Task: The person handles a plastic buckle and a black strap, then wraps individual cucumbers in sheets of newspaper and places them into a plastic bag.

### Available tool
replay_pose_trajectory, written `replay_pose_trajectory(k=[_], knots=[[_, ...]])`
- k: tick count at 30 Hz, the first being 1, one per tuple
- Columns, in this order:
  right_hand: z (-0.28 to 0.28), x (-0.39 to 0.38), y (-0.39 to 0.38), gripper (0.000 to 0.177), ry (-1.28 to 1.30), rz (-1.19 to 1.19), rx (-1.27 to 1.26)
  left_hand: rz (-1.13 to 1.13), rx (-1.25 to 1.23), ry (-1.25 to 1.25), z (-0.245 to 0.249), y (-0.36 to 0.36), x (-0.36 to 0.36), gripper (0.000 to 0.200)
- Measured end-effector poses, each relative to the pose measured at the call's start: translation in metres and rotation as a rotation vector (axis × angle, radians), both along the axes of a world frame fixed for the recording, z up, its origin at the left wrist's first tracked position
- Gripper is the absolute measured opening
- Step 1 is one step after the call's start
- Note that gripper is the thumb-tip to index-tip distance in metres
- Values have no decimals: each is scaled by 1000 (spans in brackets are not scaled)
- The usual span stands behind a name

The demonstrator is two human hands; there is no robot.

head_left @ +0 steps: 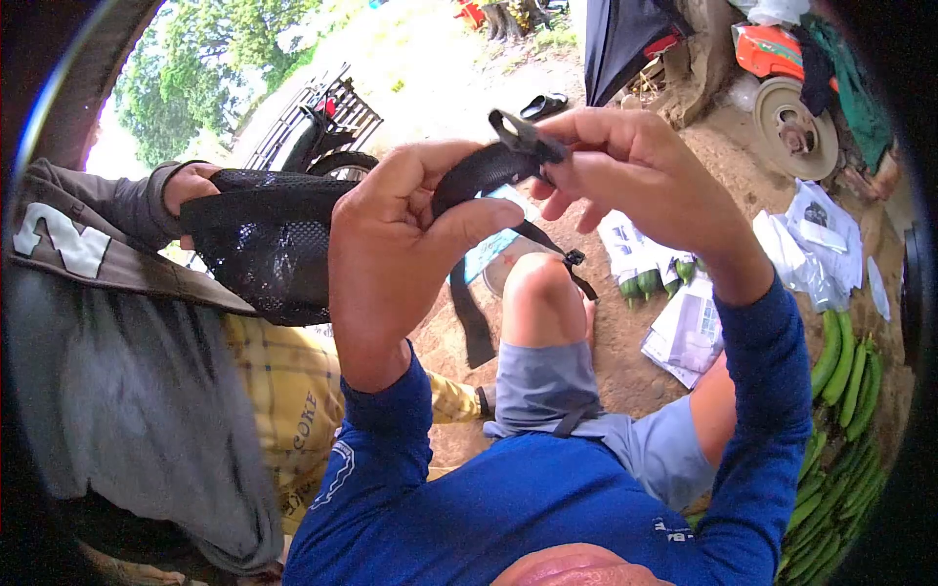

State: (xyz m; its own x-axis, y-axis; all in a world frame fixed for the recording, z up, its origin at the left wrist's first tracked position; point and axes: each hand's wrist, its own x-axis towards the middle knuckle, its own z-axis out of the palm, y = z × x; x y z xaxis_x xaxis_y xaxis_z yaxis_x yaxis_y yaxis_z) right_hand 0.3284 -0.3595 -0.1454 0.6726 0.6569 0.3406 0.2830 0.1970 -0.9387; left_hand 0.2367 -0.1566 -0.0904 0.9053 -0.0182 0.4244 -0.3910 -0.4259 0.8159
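My left hand (pixel 376 259) is closed around a wide black strap (pixel 479 174), its thumb pressed along the near side. Pinched in the fingers of my right hand (pixel 640 176) is the strap's other end, where a folded loop sticks up. A loose tail of strap hangs below my hands, and a small black buckle (pixel 574 258) dangles over my bare knee. Close to the left hand is a black mesh item (pixel 269 239), gripped by another person's hand (pixel 188 190); its exact kind I cannot make out.
A person in a grey shirt (pixel 137 361) and yellow checked trousers is close on my left. Green bananas (pixel 845 376), papers in plastic (pixel 816 230) and small green vegetables (pixel 645 283) lie on the dirt at right. Behind are a motorbike (pixel 327 137), dark umbrella (pixel 625 49) and sandal (pixel 543 104).
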Motion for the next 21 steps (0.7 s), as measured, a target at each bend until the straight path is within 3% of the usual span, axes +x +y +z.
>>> replay_pose_trajectory(k=[1,5,9,10,12,14,18,21], knots=[[1,1,-6,42,11,79,-10,-4,44,40,2,5,0,38],[9,1,-20,74,-267,-124,171,-36,71,87,5,9,4,37],[23,-16,-15,80,-774,-329,-22,-101,173,115,4,11,8,29],[18,-11,-7,61,-896,-315,-24,-127,167,137,5,10,10,28],[26,-11,-9,48,-709,-159,-369,-125,224,96,3,7,11,26],[17,-4,-8,42,-735,-136,-243,-66,284,139,7,5,7,25],[4,-1,3,36,-774,-172,-36,-13,171,241,5,11,4,26],[3,-6,4,34,-704,-189,-95,7,294,185,5,18,1,25]])
